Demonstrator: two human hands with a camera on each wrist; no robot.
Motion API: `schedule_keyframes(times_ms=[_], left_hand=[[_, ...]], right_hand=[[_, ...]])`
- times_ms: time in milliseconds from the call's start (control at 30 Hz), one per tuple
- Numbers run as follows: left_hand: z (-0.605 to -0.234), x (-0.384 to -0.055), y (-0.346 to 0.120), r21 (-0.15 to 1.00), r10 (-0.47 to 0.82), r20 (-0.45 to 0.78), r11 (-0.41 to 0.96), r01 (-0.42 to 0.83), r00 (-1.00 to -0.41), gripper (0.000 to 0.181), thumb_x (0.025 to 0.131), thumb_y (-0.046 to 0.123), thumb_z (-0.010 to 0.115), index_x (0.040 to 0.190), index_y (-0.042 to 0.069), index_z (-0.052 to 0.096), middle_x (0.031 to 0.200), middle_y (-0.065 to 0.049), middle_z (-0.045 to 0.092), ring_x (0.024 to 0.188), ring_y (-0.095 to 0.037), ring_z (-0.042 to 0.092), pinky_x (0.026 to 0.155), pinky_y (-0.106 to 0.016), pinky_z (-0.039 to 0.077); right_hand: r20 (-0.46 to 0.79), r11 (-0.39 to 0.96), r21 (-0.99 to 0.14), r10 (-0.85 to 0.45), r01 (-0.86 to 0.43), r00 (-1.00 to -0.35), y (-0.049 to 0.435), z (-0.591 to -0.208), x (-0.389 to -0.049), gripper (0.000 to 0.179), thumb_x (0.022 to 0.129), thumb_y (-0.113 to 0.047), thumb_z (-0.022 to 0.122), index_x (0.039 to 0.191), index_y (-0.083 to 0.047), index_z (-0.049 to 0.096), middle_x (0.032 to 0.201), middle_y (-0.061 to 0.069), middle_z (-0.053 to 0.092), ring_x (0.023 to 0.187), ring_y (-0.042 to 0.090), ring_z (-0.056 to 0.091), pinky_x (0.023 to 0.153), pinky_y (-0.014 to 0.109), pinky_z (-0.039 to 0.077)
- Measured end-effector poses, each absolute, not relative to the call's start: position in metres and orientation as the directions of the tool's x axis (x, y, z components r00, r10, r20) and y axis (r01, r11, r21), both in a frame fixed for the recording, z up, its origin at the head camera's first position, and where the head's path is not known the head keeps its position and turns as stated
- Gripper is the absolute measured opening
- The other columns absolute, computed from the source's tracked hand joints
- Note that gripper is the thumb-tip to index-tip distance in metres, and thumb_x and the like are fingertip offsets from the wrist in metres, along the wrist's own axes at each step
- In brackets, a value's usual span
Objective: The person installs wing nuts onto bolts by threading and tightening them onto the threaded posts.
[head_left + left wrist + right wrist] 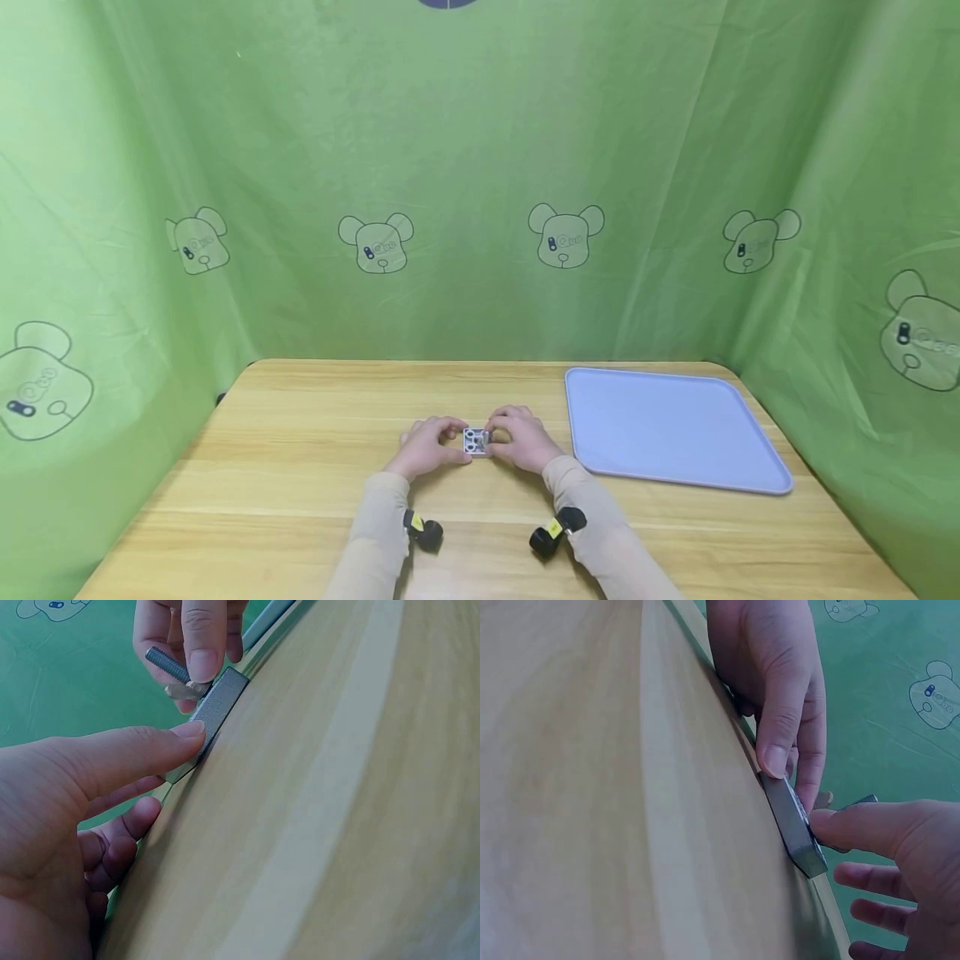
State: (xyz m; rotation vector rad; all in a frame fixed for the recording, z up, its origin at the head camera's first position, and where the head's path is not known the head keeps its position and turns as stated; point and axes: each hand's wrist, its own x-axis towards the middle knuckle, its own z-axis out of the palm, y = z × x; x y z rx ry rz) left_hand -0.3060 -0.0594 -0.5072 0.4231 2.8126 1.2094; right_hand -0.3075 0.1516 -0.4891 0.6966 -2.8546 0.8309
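A small square metal block (pixel 474 442), with round holes in its top, lies on the table between both hands. My left hand (pixel 424 451) holds the block's left side, its thumb (pixel 161 748) against the near edge in the left wrist view. From the other side my right hand (pixel 527 442) pinches a small metal bolt (pixel 166 665) at the block's top. The bolt's threaded shank sticks out at a slant, and a pale lobed piece (pixel 182 691) shows beside it. Fingertips hide how the bolt meets the block.
A pale blue tray (pixel 675 429) lies on the right of the wooden table (pixel 300 433), beyond my right hand. Green curtains (pixel 465 150) with bear-head prints hang behind and at both sides. Each sleeve carries a black wrist camera (pixel 429 536).
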Motion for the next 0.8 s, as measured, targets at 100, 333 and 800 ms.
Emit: schedule_keyframes(times_ms=[100,333,800], left_hand=[[-0.5071,-0.3056,-0.0595,0.72,0.267,0.059,0.656,0.226,-0.962,0.055,0.069,0.037,0.083,0.119,0.022,0.066,0.105,0.002,0.065,0.098,-0.018,0.049,0.087,-0.042,0.029],[-0.5066,-0.305,-0.0593,0.723,0.265,0.06,0.653,0.225,-0.962,0.056,0.069,0.036,0.084,0.119,0.022,0.066,0.105,0.002,0.065,0.098,-0.018,0.049,0.088,-0.043,0.029],[-0.5071,-0.3053,-0.0593,0.721,0.267,0.062,0.654,0.228,-0.962,0.055,0.069,0.036,0.083,0.119,0.022,0.066,0.105,0.002,0.065,0.098,-0.018,0.049,0.088,-0.042,0.029]], right_hand=[[0.205,0.752,-0.482,-0.402,-0.45,-0.892,0.1512,-0.4892,-0.3068,0.023,0.077,-0.03,0.079,0.092,-0.018,0.068,0.119,0.009,0.063,0.116,0.035,0.053,0.099,0.06,0.039],[0.195,0.73,-0.522,-0.403,-0.442,-0.894,0.1553,-0.4897,-0.3097,0.016,0.08,-0.027,0.072,0.093,-0.021,0.065,0.121,0.007,0.063,0.12,0.033,0.051,0.103,0.06,0.036],[0.194,0.709,-0.55,-0.404,-0.44,-0.894,0.1579,-0.4892,-0.3101,0.027,0.08,-0.016,0.072,0.106,-0.02,0.067,0.124,0.006,0.063,0.124,0.033,0.049,0.106,0.06,0.033]])
